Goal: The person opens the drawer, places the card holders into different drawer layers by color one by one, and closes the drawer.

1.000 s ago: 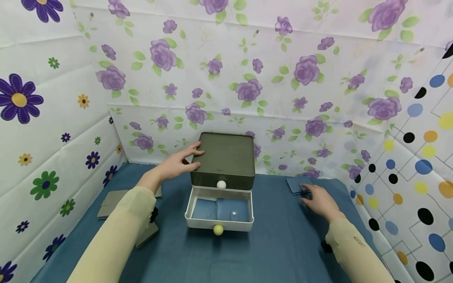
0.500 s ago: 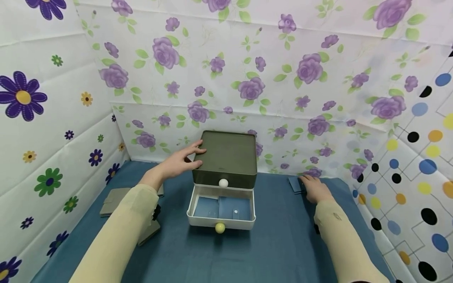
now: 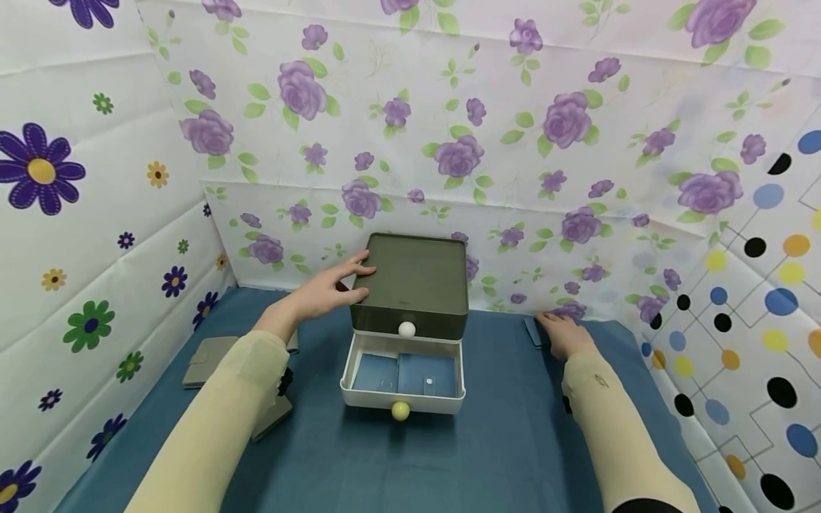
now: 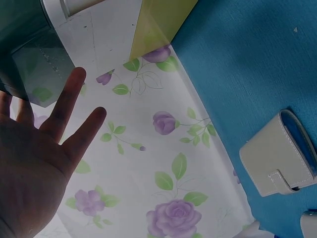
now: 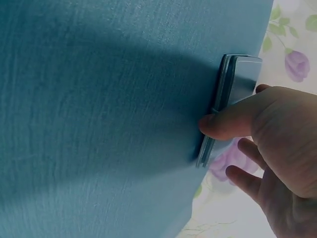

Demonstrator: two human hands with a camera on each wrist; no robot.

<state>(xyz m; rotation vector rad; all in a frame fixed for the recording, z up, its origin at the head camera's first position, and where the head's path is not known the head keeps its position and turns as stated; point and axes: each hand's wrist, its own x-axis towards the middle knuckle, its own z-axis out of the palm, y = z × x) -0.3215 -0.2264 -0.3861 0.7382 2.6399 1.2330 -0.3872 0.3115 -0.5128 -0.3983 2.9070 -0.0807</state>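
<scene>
My left hand point(image 3: 321, 296) rests with spread fingers against the left side and top of a small dark-green drawer box point(image 3: 420, 278). In the left wrist view the fingers of this left hand point(image 4: 37, 158) are straight. The box's lower white drawer point(image 3: 403, 403) is pulled out. Inside lie two blue wallets, a left wallet point(image 3: 376, 373) and a right wallet with a snap point(image 3: 426, 375). Far right, my right hand point(image 3: 564, 336) pinches a blue wallet point(image 5: 242, 79) on the table, thumb at its near edge; its far side is partly hidden.
Grey-beige wallets lie on the left of the table: one wallet point(image 3: 208, 362) farther out, another wallet point(image 3: 272, 419) partly under my left forearm. A white knob point(image 3: 407, 329) marks the upper drawer, a yellow knob point(image 3: 400, 411) the lower. Patterned cloth walls point(image 3: 385, 142) enclose the table.
My right hand has moved forward and a little left over the blue wallet, covering more of it. The left hand stays on the box. The view has shifted slightly.
</scene>
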